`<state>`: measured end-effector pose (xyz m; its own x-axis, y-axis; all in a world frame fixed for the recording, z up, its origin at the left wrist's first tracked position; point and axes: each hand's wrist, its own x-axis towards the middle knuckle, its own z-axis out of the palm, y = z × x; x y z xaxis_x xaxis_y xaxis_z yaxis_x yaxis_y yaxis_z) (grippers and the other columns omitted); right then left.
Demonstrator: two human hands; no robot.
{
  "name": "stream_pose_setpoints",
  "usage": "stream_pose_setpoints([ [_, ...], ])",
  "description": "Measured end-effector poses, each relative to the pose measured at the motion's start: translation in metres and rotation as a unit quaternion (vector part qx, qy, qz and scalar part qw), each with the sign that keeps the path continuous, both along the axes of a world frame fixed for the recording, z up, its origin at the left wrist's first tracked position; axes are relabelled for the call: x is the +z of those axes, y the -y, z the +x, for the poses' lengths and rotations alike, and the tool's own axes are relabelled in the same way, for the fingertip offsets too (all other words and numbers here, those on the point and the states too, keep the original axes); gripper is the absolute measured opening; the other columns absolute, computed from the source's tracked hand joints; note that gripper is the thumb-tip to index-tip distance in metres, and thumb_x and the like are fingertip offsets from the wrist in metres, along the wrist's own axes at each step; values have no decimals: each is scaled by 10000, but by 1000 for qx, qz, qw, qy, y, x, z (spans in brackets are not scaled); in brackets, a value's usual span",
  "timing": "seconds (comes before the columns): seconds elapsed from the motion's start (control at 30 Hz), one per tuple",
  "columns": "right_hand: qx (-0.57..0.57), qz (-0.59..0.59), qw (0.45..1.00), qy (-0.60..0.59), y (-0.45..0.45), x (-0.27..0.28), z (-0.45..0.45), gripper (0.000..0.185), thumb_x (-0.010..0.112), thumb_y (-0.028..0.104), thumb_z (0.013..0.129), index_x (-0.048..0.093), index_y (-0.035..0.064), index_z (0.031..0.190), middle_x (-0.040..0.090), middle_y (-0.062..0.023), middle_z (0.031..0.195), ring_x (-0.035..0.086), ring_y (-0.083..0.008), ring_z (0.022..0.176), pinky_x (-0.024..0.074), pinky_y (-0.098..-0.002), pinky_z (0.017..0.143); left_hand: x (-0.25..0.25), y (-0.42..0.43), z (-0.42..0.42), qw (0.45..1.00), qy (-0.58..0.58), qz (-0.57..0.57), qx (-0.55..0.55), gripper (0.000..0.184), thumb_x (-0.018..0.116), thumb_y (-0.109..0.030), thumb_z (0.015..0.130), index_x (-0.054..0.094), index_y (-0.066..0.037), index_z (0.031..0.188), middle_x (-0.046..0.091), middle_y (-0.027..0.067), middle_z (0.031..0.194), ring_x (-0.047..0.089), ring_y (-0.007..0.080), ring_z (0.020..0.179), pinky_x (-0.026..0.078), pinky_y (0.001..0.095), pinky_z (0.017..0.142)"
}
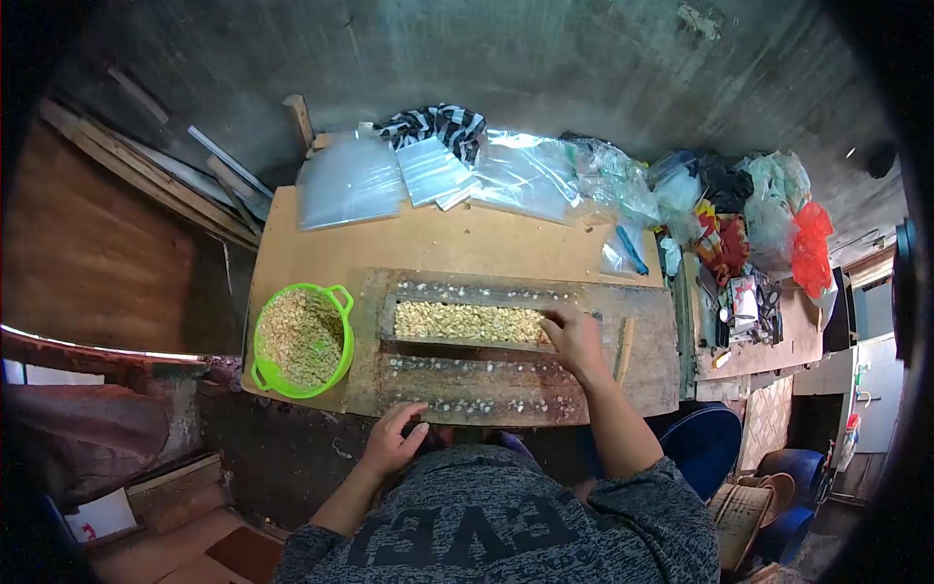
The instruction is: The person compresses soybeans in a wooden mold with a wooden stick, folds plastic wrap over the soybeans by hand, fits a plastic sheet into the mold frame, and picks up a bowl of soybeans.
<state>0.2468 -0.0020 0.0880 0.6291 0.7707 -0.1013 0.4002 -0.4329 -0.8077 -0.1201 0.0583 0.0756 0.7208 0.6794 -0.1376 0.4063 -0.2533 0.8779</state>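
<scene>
A long narrow slot in a wooden board holds a layer of pale, bean-like pieces [467,322]. My right hand [576,343] is at the slot's right end, thumb and fingertips apart and touching the pieces there; nothing shows held in it. My left hand [394,440] rests at the board's front edge, fingers stretched out and no object in it. Around the slot, the worn wooden board [365,380] is dotted with whitish bits. Left of the board stands a bright green plastic colander [347,336] with two handles, partly filled with similar pale pieces [297,331].
Stacks of clear plastic sheets [350,185] and crumpled plastic bags [613,180] lie along the table's back. A narrow wooden strip [624,350] sits on the board at right. Beyond it, a side table [778,355] carries small items. Blue barrels [705,443] stand below right.
</scene>
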Motion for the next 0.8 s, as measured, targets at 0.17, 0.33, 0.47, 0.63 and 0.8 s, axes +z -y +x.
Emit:
stream_pose_setpoints([
  [0.17,62,-13,989,135,-11,-19,10,224,671,101,845,730,78,1060,692,-224,953,681,-411,894,543,-444,757,7,6,8,999,4,-23,21,368,632,-234,947,632,-29,1252,646,179,1191,649,330,1060,517,394,923],
  [0.33,38,9,991,126,8,-3,16,209,665,73,857,729,66,1056,692,-223,944,690,-396,888,543,-427,755,-3,14,5,999,23,-29,38,374,635,-244,946,633,-21,1247,642,170,1182,644,312,1062,515,389,923],
  [0.47,-10,43,991,126,33,20,23,200,677,59,875,729,30,1066,721,-200,979,714,-348,897,552,-389,790,1,16,6,999,-3,-28,34,379,633,-244,946,626,-26,1256,639,164,1183,640,297,1067,515,387,919],
  [0.63,-43,47,992,112,53,9,26,196,678,55,897,732,18,1081,744,-179,995,732,-275,922,558,-347,817,-1,15,11,999,-9,-33,29,382,627,-239,947,619,-38,1271,638,160,1184,644,293,1061,517,388,913],
  [0.8,-15,-48,991,121,62,-4,34,195,669,66,912,730,22,1091,750,-163,973,731,-261,928,555,-336,823,9,15,17,999,-12,-34,36,368,628,-216,947,621,-39,1270,636,154,1173,650,285,1043,516,379,909],
])
